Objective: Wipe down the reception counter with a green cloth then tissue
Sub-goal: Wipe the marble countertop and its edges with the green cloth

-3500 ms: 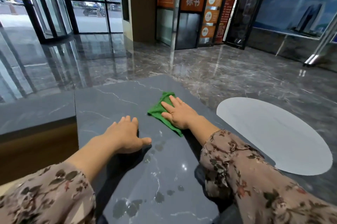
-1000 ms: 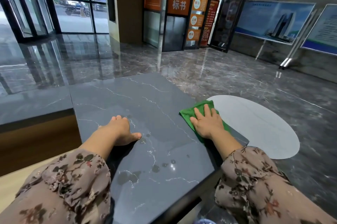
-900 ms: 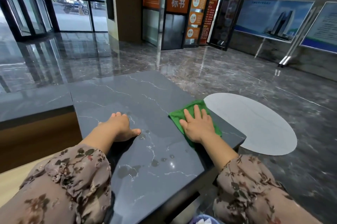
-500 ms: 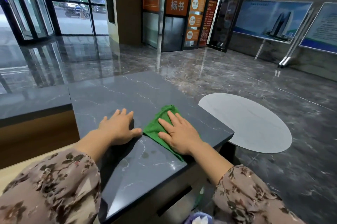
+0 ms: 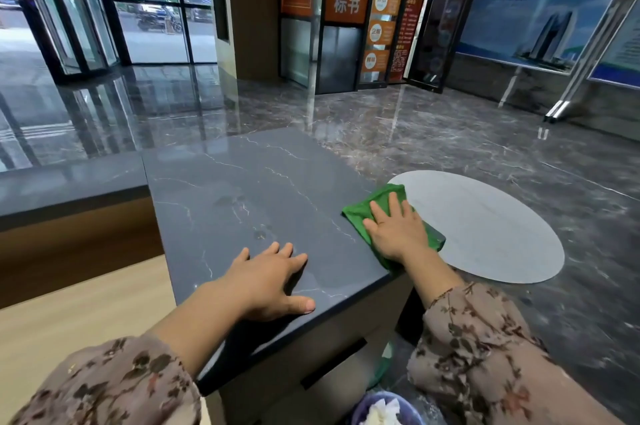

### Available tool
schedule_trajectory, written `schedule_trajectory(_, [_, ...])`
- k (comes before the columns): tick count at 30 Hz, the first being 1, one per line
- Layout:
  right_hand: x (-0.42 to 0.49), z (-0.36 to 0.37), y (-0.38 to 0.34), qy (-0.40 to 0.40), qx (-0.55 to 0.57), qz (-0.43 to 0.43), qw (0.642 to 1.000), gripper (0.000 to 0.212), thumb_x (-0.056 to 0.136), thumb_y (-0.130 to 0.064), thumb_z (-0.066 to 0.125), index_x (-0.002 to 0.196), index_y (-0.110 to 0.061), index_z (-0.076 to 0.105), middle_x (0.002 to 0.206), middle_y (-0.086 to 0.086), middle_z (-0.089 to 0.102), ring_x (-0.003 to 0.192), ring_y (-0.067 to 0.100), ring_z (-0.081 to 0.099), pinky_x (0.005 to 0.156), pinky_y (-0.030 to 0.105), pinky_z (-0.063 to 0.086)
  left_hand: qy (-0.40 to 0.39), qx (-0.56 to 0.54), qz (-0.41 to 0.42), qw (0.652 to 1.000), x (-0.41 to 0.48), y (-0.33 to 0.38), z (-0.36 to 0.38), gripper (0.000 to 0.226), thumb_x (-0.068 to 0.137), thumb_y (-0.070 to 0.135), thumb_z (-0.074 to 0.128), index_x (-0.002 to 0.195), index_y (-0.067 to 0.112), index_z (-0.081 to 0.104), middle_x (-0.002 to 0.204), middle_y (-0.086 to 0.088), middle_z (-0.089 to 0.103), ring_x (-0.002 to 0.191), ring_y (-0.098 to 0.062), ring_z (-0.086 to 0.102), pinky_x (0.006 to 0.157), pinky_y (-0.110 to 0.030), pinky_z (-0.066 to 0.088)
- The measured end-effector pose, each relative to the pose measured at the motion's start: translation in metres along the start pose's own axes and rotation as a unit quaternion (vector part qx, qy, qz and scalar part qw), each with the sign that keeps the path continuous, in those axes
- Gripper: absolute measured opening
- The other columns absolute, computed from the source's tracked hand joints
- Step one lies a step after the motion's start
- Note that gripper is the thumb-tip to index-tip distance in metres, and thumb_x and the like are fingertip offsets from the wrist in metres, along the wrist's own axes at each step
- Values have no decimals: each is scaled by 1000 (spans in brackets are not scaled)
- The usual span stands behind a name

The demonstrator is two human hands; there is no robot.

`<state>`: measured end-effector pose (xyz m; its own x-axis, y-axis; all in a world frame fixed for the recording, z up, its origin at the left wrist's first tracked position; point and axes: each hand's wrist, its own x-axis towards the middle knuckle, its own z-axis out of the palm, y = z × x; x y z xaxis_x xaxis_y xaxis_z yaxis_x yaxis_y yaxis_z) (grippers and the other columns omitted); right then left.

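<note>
The reception counter (image 5: 249, 189) is a dark grey marble slab with pale veins and a few faint damp spots. A folded green cloth (image 5: 360, 213) lies at its right edge, partly hanging over the side. My right hand (image 5: 398, 230) presses flat on the cloth with fingers spread. Near the counter's front corner my left hand (image 5: 270, 282) rests palm down on the bare slab, holding nothing. Both arms wear floral sleeves.
A lower desk surface (image 5: 69, 314) of light wood sits to the left below the slab. A bin with crumpled white tissue (image 5: 381, 414) stands on the floor under the front corner. A pale oval patch (image 5: 485, 227) marks the glossy floor on the right.
My right hand has slid the green cloth from the middle of the counter out to its right edge. My left hand has shifted nearer the front corner.
</note>
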<state>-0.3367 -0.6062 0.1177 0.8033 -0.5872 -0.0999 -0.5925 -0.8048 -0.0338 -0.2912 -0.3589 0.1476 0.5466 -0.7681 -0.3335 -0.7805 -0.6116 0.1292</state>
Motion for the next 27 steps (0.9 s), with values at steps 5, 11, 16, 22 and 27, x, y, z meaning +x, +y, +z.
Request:
schedule_trajectory(5, [-49,14,-60,22,-1,-44,999,58,100,-50,13,153,-31,3,159,7,-16,147,32,-10,119,47,0,-5,-6,-2,1000,4,1,-1,86,85,62,52,152,29,10,160,2,8,148,-19,1,116,-56,8])
schedule_trajectory(11, [-72,17,-73,29,16,-122,992,55,101,-48,16,153,-32,6,160,4,-13,147,27,-9,120,43,0,-2,-30,-7,1000,2,-2,3,85,86,63,50,152,32,7,161,6,-1,148,-17,-5,116,-57,4])
schedule_trajectory(16, [-48,9,-23,27,24,-152,988,54,100,-52,22,151,-36,15,161,1,-4,148,23,0,120,40,7,-6,-39,-14,999,3,-6,4,85,85,64,51,152,35,7,160,6,-4,148,-16,-5,116,-57,2])
schedule_trajectory(22, [-10,-5,48,16,19,-48,999,56,101,-49,22,153,-29,14,161,7,-2,148,25,4,120,38,9,-9,-54,-17,998,4,-8,6,85,85,63,51,152,36,6,160,7,-5,148,-15,-6,116,-57,1])
schedule_trajectory(27, [1,-4,51,-11,41,14,999,56,101,-46,20,153,-29,8,161,8,-7,148,28,1,119,43,11,-17,-70,-15,997,10,-9,6,88,84,61,55,152,34,7,160,6,-5,148,-16,-7,117,-57,4])
